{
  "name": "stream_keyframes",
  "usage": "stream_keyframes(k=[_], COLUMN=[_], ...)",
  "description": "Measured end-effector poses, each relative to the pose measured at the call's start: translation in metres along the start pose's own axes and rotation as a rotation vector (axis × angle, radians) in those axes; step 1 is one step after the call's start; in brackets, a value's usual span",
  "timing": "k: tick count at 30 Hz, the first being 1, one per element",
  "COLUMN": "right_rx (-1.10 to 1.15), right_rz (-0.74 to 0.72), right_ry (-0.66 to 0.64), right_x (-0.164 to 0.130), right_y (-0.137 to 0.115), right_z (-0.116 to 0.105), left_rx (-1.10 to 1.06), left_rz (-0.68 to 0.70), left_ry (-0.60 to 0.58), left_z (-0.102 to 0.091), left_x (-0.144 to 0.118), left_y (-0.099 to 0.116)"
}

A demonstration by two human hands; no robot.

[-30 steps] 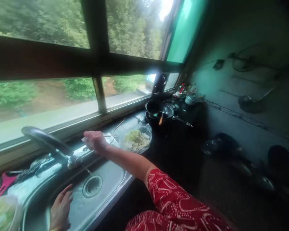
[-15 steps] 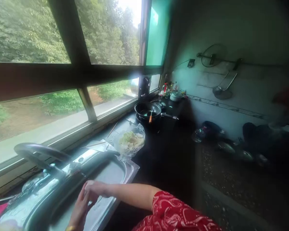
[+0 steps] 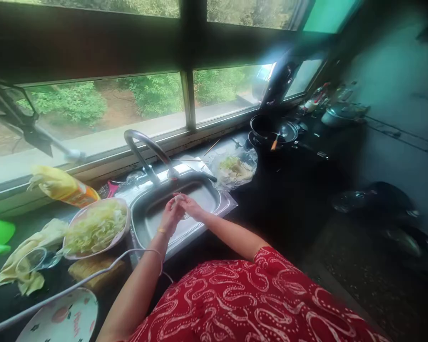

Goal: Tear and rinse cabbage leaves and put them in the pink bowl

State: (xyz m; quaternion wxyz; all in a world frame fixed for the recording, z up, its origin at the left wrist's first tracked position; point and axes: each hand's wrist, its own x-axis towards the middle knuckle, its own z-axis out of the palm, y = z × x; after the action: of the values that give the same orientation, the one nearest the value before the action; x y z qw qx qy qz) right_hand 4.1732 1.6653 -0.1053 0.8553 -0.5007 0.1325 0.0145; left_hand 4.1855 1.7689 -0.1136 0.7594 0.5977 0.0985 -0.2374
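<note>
My left hand (image 3: 170,212) and my right hand (image 3: 187,205) meet over the steel sink (image 3: 148,228), fingers curled and pressed together. A small pale patch shows between them; whether it is a held thing or skin I cannot make out. Behind the hands arches the metal faucet (image 3: 142,137). Left of the sink stands a bowl of shredded cabbage (image 3: 96,228). Beyond its right rim lies a clear plastic bag with pale leafy vegetable (image 3: 235,167).
A white cable (image 3: 82,274) crosses the left forearm. At left are a patterned plate (image 3: 62,318), a cloth (image 3: 32,247), a clear cup (image 3: 32,261) and a yellow bottle (image 3: 62,187). A black wok (image 3: 262,127) and a lidded pot (image 3: 342,115) stand at the far right.
My view has swung left and down, bringing the cabbage bowl, plate and cable into sight. Both hands stay together over the sink.
</note>
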Motion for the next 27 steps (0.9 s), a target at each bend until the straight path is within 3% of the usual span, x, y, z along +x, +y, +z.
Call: stream_keyframes(k=[6,10,14,20,27], right_rx=[-0.005,0.097,-0.032,-0.217,-0.103], right_rz=[0.081,0.206,0.287,0.282,0.221], right_ry=[0.137,0.044,-0.15,-0.08,-0.066], right_x=[0.009,0.014,0.008,0.014,0.022], right_y=[-0.023,-0.032,-0.034,-0.033,-0.05], right_z=[-0.017,-0.028,-0.036,-0.051,-0.061], left_rx=[0.014,-0.11,-0.073,0.022,-0.067], left_rz=[0.177,0.079,-0.066,0.142,0.021], left_ry=[0.191,0.077,-0.106,0.098,0.075], left_z=[0.001,0.006,0.009,-0.001,-0.02], left_x=[0.01,-0.006,-0.015,-0.003,-0.008], left_y=[0.015,0.028,0.022,0.022,0.04])
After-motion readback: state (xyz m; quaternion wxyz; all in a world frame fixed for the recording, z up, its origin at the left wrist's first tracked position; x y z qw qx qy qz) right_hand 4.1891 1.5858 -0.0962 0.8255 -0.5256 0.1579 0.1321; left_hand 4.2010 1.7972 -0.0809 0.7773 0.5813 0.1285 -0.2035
